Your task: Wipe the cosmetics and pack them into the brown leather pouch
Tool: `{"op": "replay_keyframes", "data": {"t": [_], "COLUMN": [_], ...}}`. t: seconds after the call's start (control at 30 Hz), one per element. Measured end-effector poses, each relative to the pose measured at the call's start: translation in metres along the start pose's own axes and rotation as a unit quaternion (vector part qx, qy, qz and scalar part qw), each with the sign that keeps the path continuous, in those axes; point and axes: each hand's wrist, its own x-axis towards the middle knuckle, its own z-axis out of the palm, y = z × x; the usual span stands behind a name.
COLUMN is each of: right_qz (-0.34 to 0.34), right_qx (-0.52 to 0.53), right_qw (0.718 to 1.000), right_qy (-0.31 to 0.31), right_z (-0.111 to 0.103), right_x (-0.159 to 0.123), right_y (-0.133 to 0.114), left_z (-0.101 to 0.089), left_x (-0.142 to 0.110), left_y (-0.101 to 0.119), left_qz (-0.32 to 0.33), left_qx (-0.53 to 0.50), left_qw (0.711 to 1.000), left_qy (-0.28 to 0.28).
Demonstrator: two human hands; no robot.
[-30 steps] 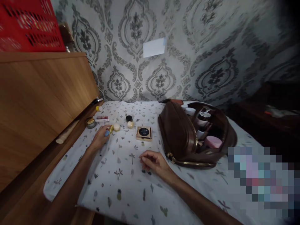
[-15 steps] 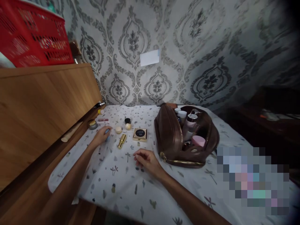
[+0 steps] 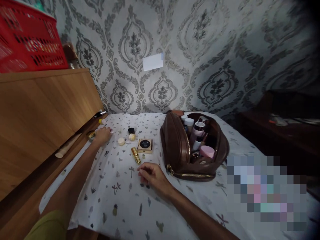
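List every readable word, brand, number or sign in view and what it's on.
None readable.
Gold compact: marks on its black disc, too small.
Gold tube: no text I can make out.
Bottle in brown bag: too small.
White card on wall: no text visible.
Lower-right patch: pixelated, unreadable.

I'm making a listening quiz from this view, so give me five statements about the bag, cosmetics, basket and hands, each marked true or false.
1. The brown leather bag is open. True.
2. The round pink container is outside it. False: it is inside.
3. The shiny gold tube lies nearer the right hand than the left hand. True.
4. The red plastic basket is on the white patterned cloth. False: it is on the wooden cabinet.
5. The right hand is pointing away from the bag. True.
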Motion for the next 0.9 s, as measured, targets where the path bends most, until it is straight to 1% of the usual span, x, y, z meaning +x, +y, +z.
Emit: {"op": "replay_keyframes", "data": {"t": [0.13, 0.2, 0.27, 0.33, 0.43, 0.6, 0.73, 0.83, 0.9], "right_qz": [-0.008, -0.007, -0.004, 0.002, 0.022, 0.041, 0.063, 0.08, 0.085], "right_qx": [-0.02, -0.029, -0.039, -0.047, -0.049, -0.056, -0.06, -0.069, -0.068], "right_qw": [1.0, 0.999, 0.999, 0.999, 0.998, 0.997, 0.996, 0.994, 0.994], "right_qy": [-0.005, -0.009, -0.012, -0.013, -0.017, -0.019, -0.009, -0.016, -0.015], "right_z": [-0.001, -0.001, -0.002, -0.003, -0.004, -0.005, -0.006, -0.007, -0.007], "right_x": [0.001, 0.001, 0.002, 0.003, 0.004, 0.002, 0.001, 0.001, 0.001], "right_y": [0.003, 0.004, 0.006, 0.008, 0.01, 0.007, 0.004, 0.002, 0.001], "left_z": [-0.003, -0.006, -0.009, -0.011, -0.012, -0.005, 0.003, 0.004, 0.001], "left_x": [0.003, 0.007, 0.015, 0.027, 0.054, 0.099, 0.12, 0.128, 0.129], "left_y": [0.006, 0.002, -0.005, -0.015, -0.027, -0.035, -0.04, -0.045, -0.048], "left_qz": [0.024, 0.028, 0.008, -0.029, -0.076, -0.12, -0.126, -0.114, -0.114], "left_qx": [-0.005, -0.01, -0.009, -0.003, 0.004, 0.01, 0.004, -0.004, -0.004], "left_qw": [0.999, 0.999, 1.0, 1.0, 0.997, 0.992, 0.992, 0.993, 0.993], "left_qy": [-0.026, -0.023, -0.013, 0.0, 0.019, 0.038, 0.03, 0.014, 0.018]}}
